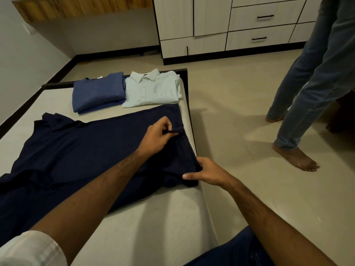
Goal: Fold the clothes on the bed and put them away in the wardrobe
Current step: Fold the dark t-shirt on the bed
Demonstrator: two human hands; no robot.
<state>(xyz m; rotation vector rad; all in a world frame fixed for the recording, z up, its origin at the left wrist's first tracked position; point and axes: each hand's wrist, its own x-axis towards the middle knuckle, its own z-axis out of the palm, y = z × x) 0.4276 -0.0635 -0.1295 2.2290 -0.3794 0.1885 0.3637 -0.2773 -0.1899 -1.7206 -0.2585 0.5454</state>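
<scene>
On bed [153,217] | both hands pinch navy shirt [80,150] hem (fingertips hidden)

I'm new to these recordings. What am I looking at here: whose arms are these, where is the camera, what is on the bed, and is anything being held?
There is no machine here. The single picture comes from a camera worn on a person's head, looking forward and down, so the two arms reaching in are the wearer's own.

They stand at a bed. A navy shirt lies spread across it, not yet folded. The left hand pinches the shirt's cloth near the bed's edge, and the right hand grips its hem at the corner.

Further back lie two folded items side by side: a blue top and a pale shirt with collar and buttons.

Behind the bed stands a white wardrobe with drawers, all closed. At right, a second person's legs in jeans stand barefoot on the floor.
</scene>
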